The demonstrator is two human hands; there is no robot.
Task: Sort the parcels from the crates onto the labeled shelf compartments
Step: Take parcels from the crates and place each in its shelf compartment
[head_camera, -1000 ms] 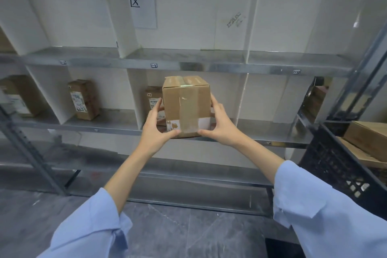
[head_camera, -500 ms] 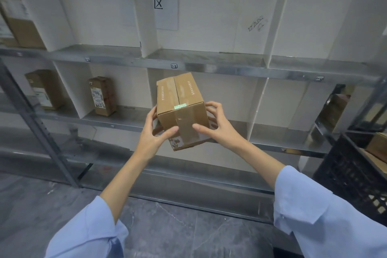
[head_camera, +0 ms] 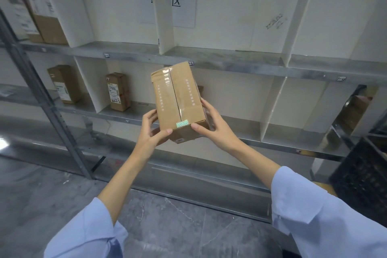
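Note:
A brown cardboard parcel (head_camera: pixel 178 100) with a taped centre seam and a small green sticker is held in the air in front of the metal shelf (head_camera: pixel 240 65), its top tilted toward me. My left hand (head_camera: pixel 152 132) grips its lower left corner, thumb on the near face. My right hand (head_camera: pixel 213 128) grips its lower right side with fingers wrapped round the edge. The parcel hangs before the middle-row compartments, touching no shelf board. A paper label (head_camera: pixel 183 2) with a printed character hangs on the back wall above.
Other parcels stand in compartments: a narrow one (head_camera: pixel 118 91), one further left (head_camera: pixel 63 84), and larger ones (head_camera: pixel 39 12) on the upper shelf at left. A black crate (head_camera: pixel 362 176) sits at the right edge. A grey upright post (head_camera: pixel 41 94) crosses the left. White dividers separate the compartments.
Both hands have tipped the parcel so its taped top faces me and lifted it slightly; it has come away from the shelf edge. The view has shifted left and closer.

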